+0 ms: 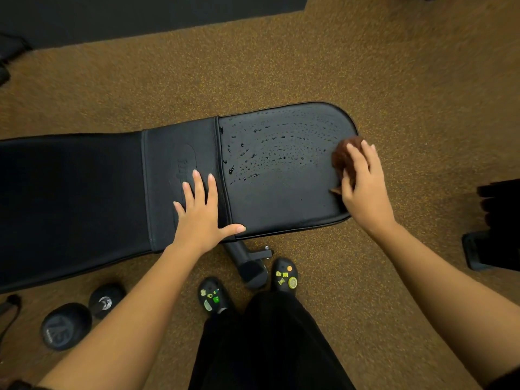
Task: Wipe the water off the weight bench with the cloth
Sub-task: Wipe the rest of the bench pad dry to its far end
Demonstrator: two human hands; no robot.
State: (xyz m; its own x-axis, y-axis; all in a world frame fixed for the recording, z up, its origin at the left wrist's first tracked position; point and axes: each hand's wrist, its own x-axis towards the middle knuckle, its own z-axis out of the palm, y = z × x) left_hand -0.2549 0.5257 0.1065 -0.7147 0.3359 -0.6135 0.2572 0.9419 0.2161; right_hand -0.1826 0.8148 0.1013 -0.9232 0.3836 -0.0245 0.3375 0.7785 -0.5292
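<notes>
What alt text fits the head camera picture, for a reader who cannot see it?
A person's right hand holds a brown cloth at the rounded end of a black weight bench, whose seat pad is dotted with water drops. The left hand rests flat on the bench; a dumbbell lies on the floor.

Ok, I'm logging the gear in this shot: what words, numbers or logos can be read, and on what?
"75": on the end face of the dumbbell on the floor.
Small print beside that number: too blurred to read.
Embossed logo on the weight bench: too faint to read.
Charms on the shoes: pictures only, no legible text.
</notes>
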